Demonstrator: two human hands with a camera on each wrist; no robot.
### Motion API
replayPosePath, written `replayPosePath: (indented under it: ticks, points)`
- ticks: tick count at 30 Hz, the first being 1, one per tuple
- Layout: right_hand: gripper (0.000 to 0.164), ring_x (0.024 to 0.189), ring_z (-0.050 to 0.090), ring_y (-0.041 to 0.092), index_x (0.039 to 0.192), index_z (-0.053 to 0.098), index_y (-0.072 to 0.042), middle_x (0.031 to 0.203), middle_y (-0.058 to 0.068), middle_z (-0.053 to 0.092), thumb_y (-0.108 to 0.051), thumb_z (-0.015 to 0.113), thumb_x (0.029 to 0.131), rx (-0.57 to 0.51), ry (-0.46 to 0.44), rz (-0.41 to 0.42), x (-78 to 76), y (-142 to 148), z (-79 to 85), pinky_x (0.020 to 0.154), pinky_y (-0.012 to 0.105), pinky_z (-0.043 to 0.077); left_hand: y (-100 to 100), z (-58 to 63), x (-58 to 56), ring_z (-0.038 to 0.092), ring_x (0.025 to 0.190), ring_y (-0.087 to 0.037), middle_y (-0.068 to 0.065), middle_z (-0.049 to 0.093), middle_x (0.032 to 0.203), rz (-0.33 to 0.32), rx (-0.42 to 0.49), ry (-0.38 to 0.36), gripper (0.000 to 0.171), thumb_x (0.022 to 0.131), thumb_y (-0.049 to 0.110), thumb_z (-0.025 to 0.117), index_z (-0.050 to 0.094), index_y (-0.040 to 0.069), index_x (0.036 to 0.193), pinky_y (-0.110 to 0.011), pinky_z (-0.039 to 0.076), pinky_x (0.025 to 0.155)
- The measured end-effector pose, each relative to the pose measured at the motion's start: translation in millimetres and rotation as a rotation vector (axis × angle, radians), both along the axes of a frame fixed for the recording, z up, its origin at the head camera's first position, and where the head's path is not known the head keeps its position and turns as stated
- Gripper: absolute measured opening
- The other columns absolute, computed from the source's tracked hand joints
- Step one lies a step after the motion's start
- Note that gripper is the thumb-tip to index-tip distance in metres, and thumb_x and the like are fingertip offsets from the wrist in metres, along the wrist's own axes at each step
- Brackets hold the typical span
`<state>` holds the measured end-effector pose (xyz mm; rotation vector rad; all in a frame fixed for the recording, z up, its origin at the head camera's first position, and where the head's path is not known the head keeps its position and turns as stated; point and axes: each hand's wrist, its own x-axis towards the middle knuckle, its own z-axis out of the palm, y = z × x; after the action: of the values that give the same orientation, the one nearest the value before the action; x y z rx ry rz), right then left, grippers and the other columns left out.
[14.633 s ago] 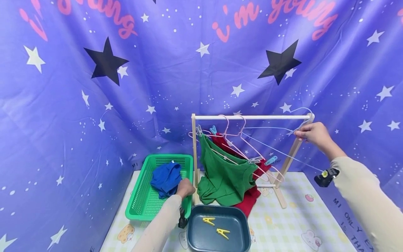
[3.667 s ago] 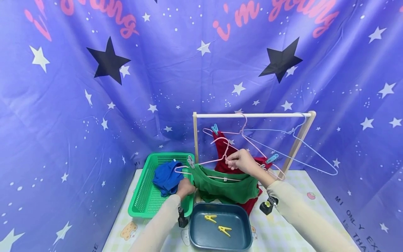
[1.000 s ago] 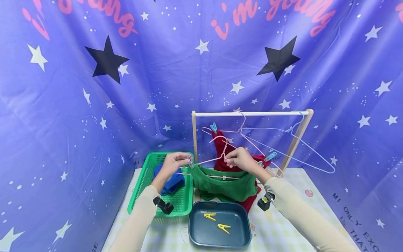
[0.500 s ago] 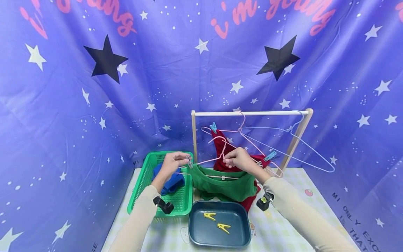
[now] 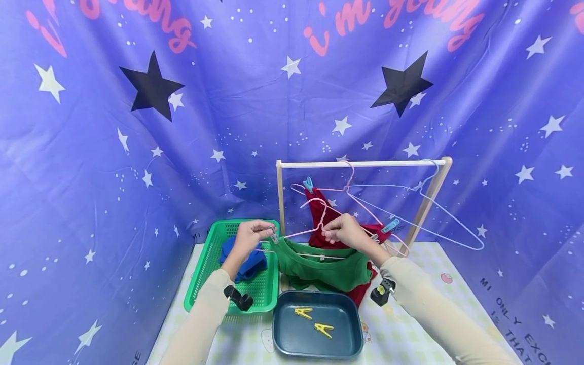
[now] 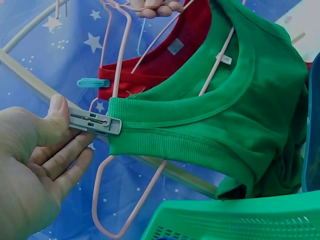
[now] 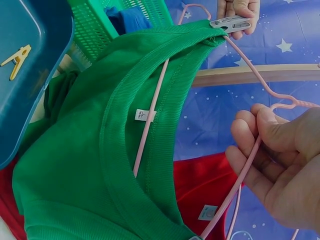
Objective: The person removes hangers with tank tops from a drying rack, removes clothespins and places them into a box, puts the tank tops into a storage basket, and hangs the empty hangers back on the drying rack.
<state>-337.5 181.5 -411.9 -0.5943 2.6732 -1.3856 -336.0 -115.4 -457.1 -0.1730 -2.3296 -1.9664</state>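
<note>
My right hand point(image 5: 349, 233) grips a pink clothes hanger point(image 7: 250, 67) just below its hook. On that hanger is a green tank top point(image 5: 324, 271), held in front of the drying rack with the hook off the rail. My left hand point(image 5: 248, 238) pinches a grey clothespin point(image 6: 95, 122) between thumb and fingers. The clothespin's jaws sit on the top's left shoulder strap, and the hanger's arm end sticks out beyond it. Another grey clothespin point(image 5: 375, 237) shows at the right shoulder, partly behind my right wrist.
Behind, a red top point(image 5: 315, 209) hangs from the wooden rack's rail point(image 5: 388, 163) with blue clothespins point(image 5: 391, 225). A bare blue hanger point(image 5: 417, 188) hangs at right. A green basket point(image 5: 205, 281) holds a blue garment point(image 5: 250, 267); the dark tray point(image 5: 278, 337) holds two yellow clothespins point(image 5: 324, 330).
Earlier my right hand held the blue hanger; the green top's hanger came off the rail into that hand. My left hand rose from the basket rim to the clothespin; lately both stay nearly still.
</note>
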Motion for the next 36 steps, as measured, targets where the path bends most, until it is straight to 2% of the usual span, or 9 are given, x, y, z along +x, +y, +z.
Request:
replayPosePath:
  ticks: [9,19,30,36]
  points:
    - [0.013,0.063,0.072,0.020,0.100,0.074,0.015,0.080,0.025,0.075,0.008,0.067,0.092,-0.010,-0.015,-0.005,0.0,-1.2,-2.0,0.059,0.021,0.058,0.9,0.5,-0.1,0.075,0.088,-0.017,-0.013,0.079,0.095,0.037,-0.030,-0.003,0.011,0.090,0.006,0.076,0.080,0.002,0.099,-0.038,0.061,0.088]
    - [0.013,0.062,0.072,0.023,0.099,0.074,0.015,0.080,0.025,0.075,0.006,0.069,0.091,-0.008,-0.019,-0.008,1.7,-0.2,-4.2,0.059,0.020,0.057,0.2,5.2,0.5,0.075,0.089,-0.018,-0.011,0.079,0.095,0.128,-0.025,0.000,0.009,0.089,0.007,0.077,0.081,0.002,0.095,-0.037,0.061,0.085]
    - [0.012,0.063,0.071,0.023,0.099,0.075,0.014,0.077,0.021,0.074,0.007,0.068,0.091,-0.008,-0.030,-0.007,2.1,-0.1,-8.6,0.058,0.020,0.057,2.2,6.5,2.4,0.074,0.082,-0.010,-0.011,0.080,0.092,0.132,0.005,0.016,0.011,0.088,0.006,0.078,0.080,-0.001,0.095,-0.034,0.061,0.083]
    - [0.013,0.059,0.068,0.013,0.100,0.074,0.015,0.078,0.023,0.074,0.007,0.068,0.092,-0.014,-0.034,0.000,1.0,0.7,-9.5,0.058,0.020,0.056,7.3,10.8,6.7,0.073,0.076,-0.008,-0.012,0.079,0.090,0.106,-0.001,0.028,0.010,0.087,0.004,0.078,0.079,-0.003,0.095,-0.034,0.061,0.081]
